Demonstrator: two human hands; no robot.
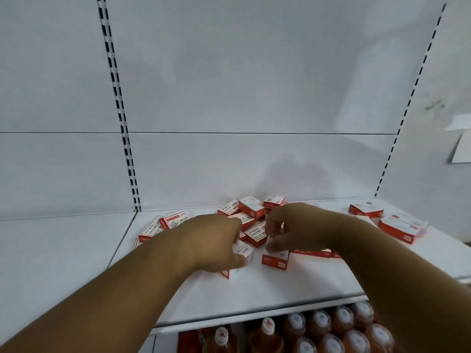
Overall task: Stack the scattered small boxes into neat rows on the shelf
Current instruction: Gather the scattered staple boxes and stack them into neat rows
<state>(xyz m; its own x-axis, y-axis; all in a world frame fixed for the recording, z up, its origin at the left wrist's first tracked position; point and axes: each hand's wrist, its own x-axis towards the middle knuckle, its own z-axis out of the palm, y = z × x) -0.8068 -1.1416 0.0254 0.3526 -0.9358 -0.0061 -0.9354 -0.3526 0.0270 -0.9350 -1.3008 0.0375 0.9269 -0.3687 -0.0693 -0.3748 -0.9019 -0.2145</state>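
Note:
Several small red-and-white boxes lie scattered on the white shelf (254, 296). A loose heap of boxes (251, 208) sits at the back centre, a few boxes (163, 224) lie at the left, and more boxes (397, 228) at the right. My left hand (216, 243) grips one box (242, 249) by its end, above another box (225, 272) partly hidden under the hand. My right hand (298, 229) holds a box (275, 258) that stands on the shelf, fingers curled over its top.
The shelf's front edge (254, 321) runs below my arms. On the lower shelf stand several orange-red bottles (331, 329) with white caps. Slotted uprights (119, 110) flank the white back panel. A white sheet of paper (461, 141) hangs on the right wall.

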